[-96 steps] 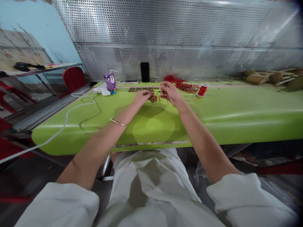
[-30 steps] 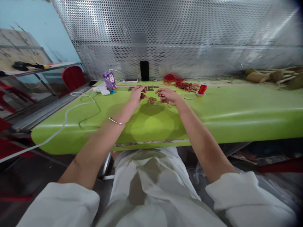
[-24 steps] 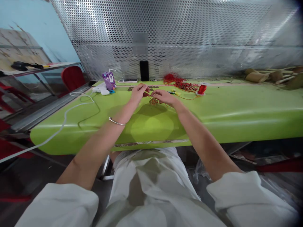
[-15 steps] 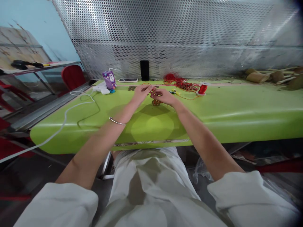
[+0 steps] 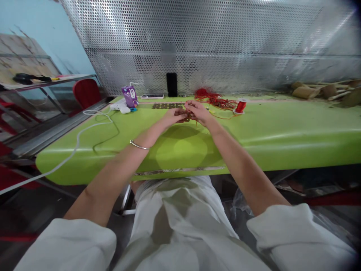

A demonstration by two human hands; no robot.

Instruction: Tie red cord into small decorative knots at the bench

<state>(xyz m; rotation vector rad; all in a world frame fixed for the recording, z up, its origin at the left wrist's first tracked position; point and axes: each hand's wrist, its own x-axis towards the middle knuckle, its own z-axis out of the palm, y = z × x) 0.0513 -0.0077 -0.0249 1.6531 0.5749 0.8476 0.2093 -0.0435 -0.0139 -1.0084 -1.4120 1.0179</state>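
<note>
My left hand [image 5: 175,116] is closed on a small round brown openwork piece [image 5: 187,117], most of it covered by the fingers. Close beside it, my right hand [image 5: 198,112] pinches a thin red thread [image 5: 196,123] whose end hangs below the fingers. Both hands meet just above the green tabletop [image 5: 186,146]. Behind the left hand lies a row of similar brown openwork pieces [image 5: 167,106]. To the right of the right hand stands a spool of red thread [image 5: 240,107].
At the back are a tangle of red threads [image 5: 211,96], a black phone [image 5: 172,85] leaning upright and a white remote-like object [image 5: 152,96]. On the left sit a purple box [image 5: 130,96] and a white cable [image 5: 79,137]. Wooden pieces [image 5: 307,92] lie far right, before a perforated metal panel [image 5: 225,41].
My left hand has come down and taken hold of the brown piece, which was hanging below my hands. My right hand has risen slightly. The row of brown pieces shows more.
</note>
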